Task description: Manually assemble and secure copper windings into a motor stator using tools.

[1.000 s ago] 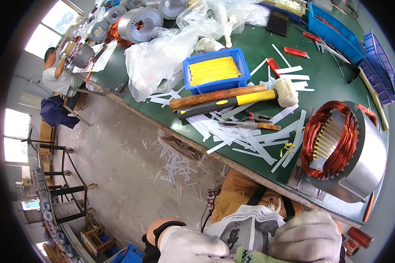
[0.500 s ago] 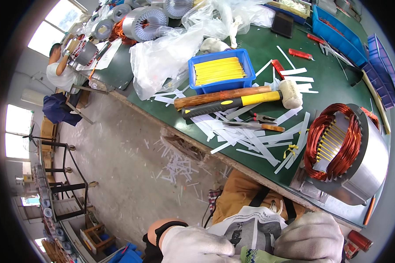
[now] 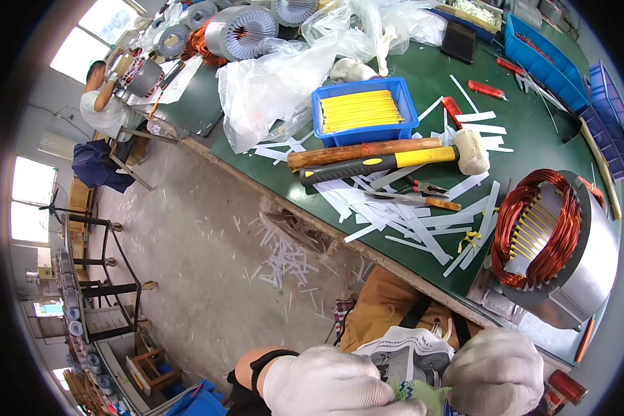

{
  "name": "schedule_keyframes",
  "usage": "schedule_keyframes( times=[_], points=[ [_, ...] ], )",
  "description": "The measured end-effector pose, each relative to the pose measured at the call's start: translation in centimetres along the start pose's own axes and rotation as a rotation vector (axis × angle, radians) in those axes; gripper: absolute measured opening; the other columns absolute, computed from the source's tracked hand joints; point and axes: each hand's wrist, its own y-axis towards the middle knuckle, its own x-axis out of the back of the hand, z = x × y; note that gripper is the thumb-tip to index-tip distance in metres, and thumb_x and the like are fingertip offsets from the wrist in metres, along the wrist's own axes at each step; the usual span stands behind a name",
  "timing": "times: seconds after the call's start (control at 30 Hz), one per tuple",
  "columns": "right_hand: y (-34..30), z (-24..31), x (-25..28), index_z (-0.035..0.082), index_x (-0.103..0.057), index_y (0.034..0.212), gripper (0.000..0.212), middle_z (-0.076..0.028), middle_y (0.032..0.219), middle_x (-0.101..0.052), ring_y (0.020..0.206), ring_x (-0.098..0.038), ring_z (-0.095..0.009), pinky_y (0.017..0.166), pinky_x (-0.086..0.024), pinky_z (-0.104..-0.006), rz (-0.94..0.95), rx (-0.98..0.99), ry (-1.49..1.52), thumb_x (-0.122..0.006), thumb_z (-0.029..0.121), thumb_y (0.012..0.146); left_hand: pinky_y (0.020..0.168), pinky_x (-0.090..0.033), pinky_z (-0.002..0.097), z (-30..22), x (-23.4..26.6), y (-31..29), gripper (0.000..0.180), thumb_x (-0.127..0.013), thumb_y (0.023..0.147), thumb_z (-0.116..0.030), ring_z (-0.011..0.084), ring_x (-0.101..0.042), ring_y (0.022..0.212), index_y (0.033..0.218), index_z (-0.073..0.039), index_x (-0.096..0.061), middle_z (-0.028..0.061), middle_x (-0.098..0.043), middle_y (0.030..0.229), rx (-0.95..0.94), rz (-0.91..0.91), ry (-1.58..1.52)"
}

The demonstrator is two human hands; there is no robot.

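Observation:
At the lower edge, close to my body, both hands wear white knitted gloves. My left hand (image 3: pixel 333 385) is curled, its fingers around the left side of a light green packet (image 3: pixel 423 394) with a dark zigzag pattern. My right hand (image 3: pixel 496 371) closes at the packet's right side, knuckles up. The packet's lower part is hidden by the gloves and the picture's edge. Beyond my hands, on the green table, a metal stator (image 3: pixel 589 256) with copper windings (image 3: pixel 506 236) and yellow slot strips lies on its side.
A mallet (image 3: pixel 473 151), a wooden stick (image 3: pixel 360 151) and pliers (image 3: pixel 426 187) lie among white strips (image 3: pixel 409 225). Behind them stand a blue bin (image 3: pixel 364 135) of yellow strips and plastic bags (image 3: pixel 277 87). A co-worker (image 3: pixel 104 104) sits at the far left. Scraps litter the floor (image 3: pixel 187 229).
My left hand has moved right and up a little, over part of the green packet. My right hand has shifted slightly. The table scene has slid a little to the right in the view.

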Motion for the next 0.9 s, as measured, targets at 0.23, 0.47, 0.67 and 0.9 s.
schedule_keyframes(
  times=[0.23,0.47,0.67,0.9],
  points=[
    [-0.5,-2.5,0.4,-0.005,-0.063,0.091,0.028,-0.017,0.08,-0.063,0.064,-0.063,-0.028,0.053,-0.05,-0.0365,0.068,0.02,0.146,-0.066,0.017,0.073,0.048,-0.049,0.0302,-2.3,2.1,1.4,0.009,-0.067,0.075,-0.01,0.0209,-0.062,0.06,0.08,-0.002,-0.067,0.0096,-0.067,0.086,0.61,0.272,-0.089],
    [-2.2,-5.8,-1.1,0.001,-0.056,0.112,0.049,-0.016,0.089,-0.064,0.074,-0.066,-0.033,0.064,-0.053,-0.036,0.106,-0.369,-0.05,-0.071,0.035,0.081,0.064,-0.052,0.0316,1.4,1.3,-2.4,0.03,-0.073,0.071,-0.014,0.0258,-0.065,0.076,0.096,-0.002,-0.063,0.0125,-0.064,0.091,0.964,0.213,0.07],
    [-4.4,-6.3,-1.4,-0.001,-0.039,0.132,0.076,-0.017,0.093,-0.064,0.079,-0.066,-0.032,0.068,-0.053,-0.0347,0.141,-0.755,0.099,-0.076,0.033,0.075,0.067,-0.046,0.0248,3.5,2.7,-4.5,0.027,-0.065,0.077,-0.011,0.009,-0.056,0.075,0.102,0.0,-0.062,0.0036,-0.064,0.088,1.29,-0.185,0.105],
    [-7.9,-5.7,1.4,-0.001,-0.055,0.119,0.052,-0.015,0.095,-0.064,0.078,-0.065,-0.029,0.07,-0.053,-0.0342,0.248,-0.677,-0.046,-0.074,0.024,0.077,0.059,-0.044,0.0218,12.7,3.9,-1.5,0.032,-0.059,0.081,-0.01,0.007,-0.053,0.064,0.11,0.003,-0.056,0.0031,-0.06,0.081,1.103,-0.032,0.428]
  ],
)
